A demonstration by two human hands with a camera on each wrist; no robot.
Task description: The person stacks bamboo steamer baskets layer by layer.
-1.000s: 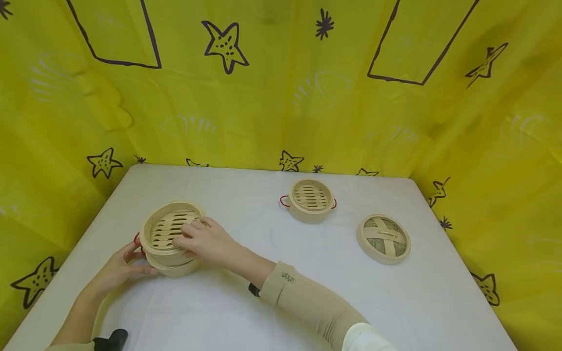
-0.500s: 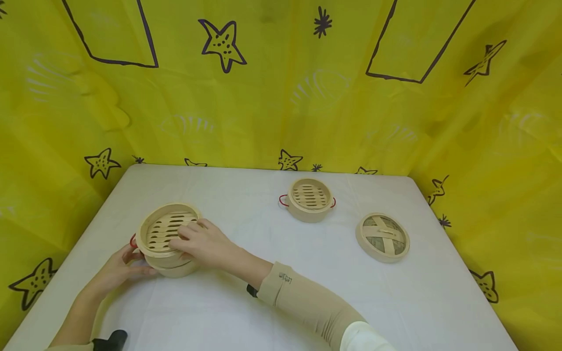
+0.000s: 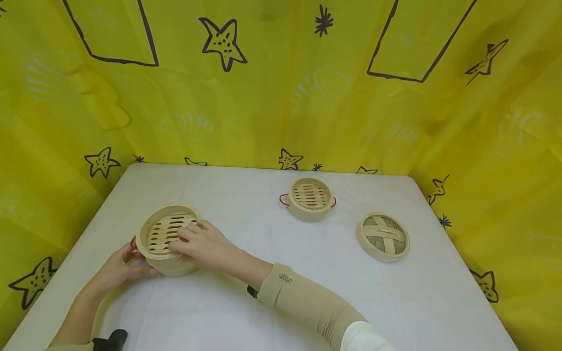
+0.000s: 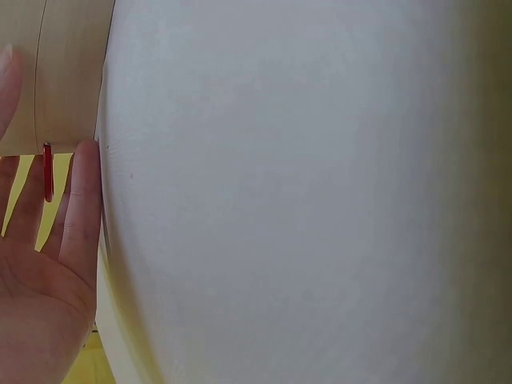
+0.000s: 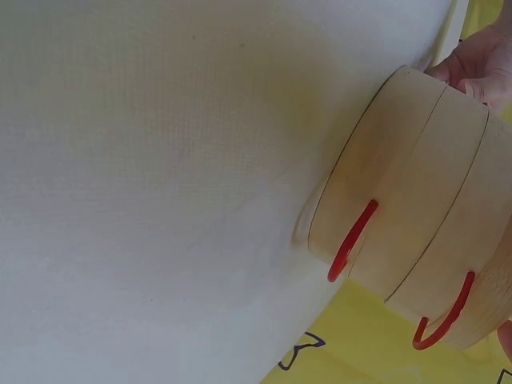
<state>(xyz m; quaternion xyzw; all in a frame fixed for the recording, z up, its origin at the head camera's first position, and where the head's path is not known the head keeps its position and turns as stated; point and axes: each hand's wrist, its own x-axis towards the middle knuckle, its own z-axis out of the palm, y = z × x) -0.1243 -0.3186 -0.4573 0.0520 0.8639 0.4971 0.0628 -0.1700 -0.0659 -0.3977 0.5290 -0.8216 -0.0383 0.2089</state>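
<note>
Two round bamboo steamer baskets stand stacked at the left of the table in the head view. My right hand [image 3: 205, 245] grips the right rim of the upper basket [image 3: 146, 247], its fingers curled over onto the slatted floor. The left hand [image 3: 117, 269] lies against the left side of the stack, thumb near the lower basket [image 3: 177, 269] in front. Nearly straight fingers [image 4: 80, 212] touch the wall beside a red handle [image 4: 48, 172] in the left wrist view. From the right wrist, the stacked walls [image 5: 404, 172] meet evenly, each with a red handle [image 5: 352, 242].
Another bamboo steamer basket [image 3: 307, 214] with red handles stands near the back of the white table [image 3: 246, 204]. A domed woven lid [image 3: 383, 238] with a small top handle lies to its right. Yellow patterned curtains [image 3: 263, 97] hang behind and at both sides.
The upper basket, slightly raised and offset a second ago with a visible gap, has settled level onto the lower one. Both hands stay at the stack with little movement.
</note>
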